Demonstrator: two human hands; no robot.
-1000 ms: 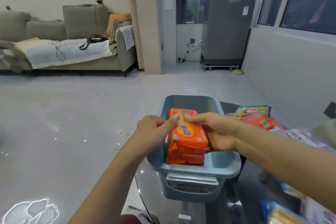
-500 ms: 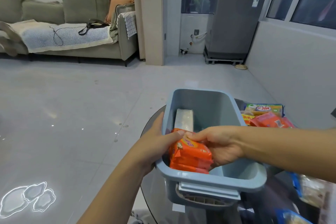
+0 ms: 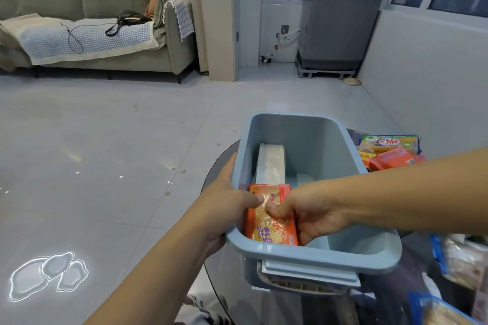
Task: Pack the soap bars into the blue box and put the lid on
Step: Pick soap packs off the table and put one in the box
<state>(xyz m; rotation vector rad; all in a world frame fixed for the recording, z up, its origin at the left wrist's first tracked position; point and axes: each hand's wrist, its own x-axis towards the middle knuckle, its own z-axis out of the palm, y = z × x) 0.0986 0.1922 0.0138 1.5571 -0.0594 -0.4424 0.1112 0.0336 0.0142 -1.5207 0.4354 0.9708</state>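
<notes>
While the right hand [image 3: 307, 215] sets the orange soap pack [image 3: 270, 215] down inside the blue box [image 3: 317, 253], the left hand [image 3: 224, 208] braces the box: palm and fingers wrap the outside of the left wall, thumb hooked over the rim and touching the pack's top face. Looks like that keeps the box from sliding on the slick table and guides the pack against the left wall. Right hand is closed on the pack, thumb on top, fingers under or behind its right edge, so it is not released yet. Pack sits in the near-left corner, tilted a bit, apparently a stack of orange bars wrapped together. Just beyond it along the same wall stands a pale wrapped bar [image 3: 272, 163] on edge; packing in a row along that wall reads as the plan, leaving the right half of the box free. No lid seen in view; the ridged part [image 3: 309, 270] under the near rim looks like a handle or latch, cannot tell which. More soap packs [image 3: 389, 152] lie on the table just right of the box, orange and green-yellow, within reach of the right hand. Further packs at bottom right are blurred. Surface is a dark round glass table [image 3: 224, 163], reflective. Room: glossy grey tile floor [image 3: 105, 153], green-grey sofa [image 3: 105, 21] with a pale throw at far left, a covered appliance [image 3: 340, 13] by the windows.
</notes>
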